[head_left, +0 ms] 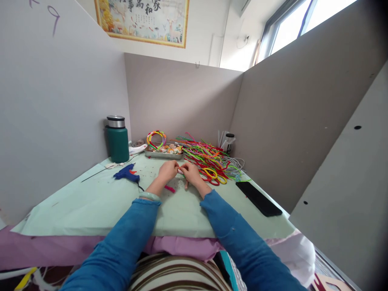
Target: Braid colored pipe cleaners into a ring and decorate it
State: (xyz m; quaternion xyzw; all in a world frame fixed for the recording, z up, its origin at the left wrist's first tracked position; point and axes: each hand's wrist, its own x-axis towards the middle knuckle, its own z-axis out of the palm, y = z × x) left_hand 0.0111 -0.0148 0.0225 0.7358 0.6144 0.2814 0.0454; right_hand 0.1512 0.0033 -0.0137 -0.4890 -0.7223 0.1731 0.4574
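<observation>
My left hand (167, 170) and my right hand (190, 171) meet over the middle of the pale green table cover (91, 206). Both have their fingers pinched together on a small pale piece (180, 171) held between them; it is too small to name. A pink strip (170, 188) lies on the cover just under my left wrist, which wears a pale green bangle (149, 196). A short brownish stick (186, 185) lies below my right hand. Both sleeves are blue.
A heap of coloured pipe cleaners (209, 159) lies at the back right, with yellow-handled scissors (216, 176) at its edge. A metal tray (163, 152), a green flask (117, 139), a blue glue gun (126, 173) and a black phone (258, 198) sit around. Grey partitions close three sides.
</observation>
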